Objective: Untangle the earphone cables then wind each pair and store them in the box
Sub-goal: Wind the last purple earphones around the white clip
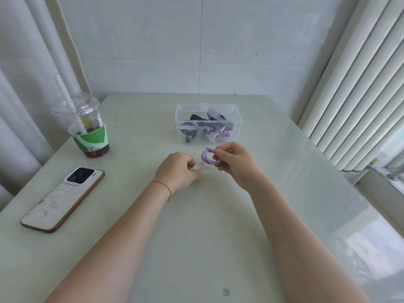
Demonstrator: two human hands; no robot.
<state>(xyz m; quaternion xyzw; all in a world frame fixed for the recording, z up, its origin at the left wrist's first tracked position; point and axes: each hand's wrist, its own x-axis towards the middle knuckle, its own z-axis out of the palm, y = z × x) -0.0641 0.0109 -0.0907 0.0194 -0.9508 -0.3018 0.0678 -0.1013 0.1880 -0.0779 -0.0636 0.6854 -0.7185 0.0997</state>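
Observation:
A coiled purple earphone cable (208,159) is held just above the table by my right hand (235,161), whose fingers pinch the coil's right side. My left hand (178,169) lies on the table beside it, its fingers curled round a small clear wrapper-like piece (201,168); what that piece is stays unclear. Behind both hands stands a clear plastic box (237,121) without a lid. It holds several wound earphones, black and purple, with grey and black tabs.
A plastic drink cup (90,132) with a straw and green sleeve stands at the back left. A phone (63,199) lies face down near the left edge. A radiator (358,88) runs along the right side past the table edge.

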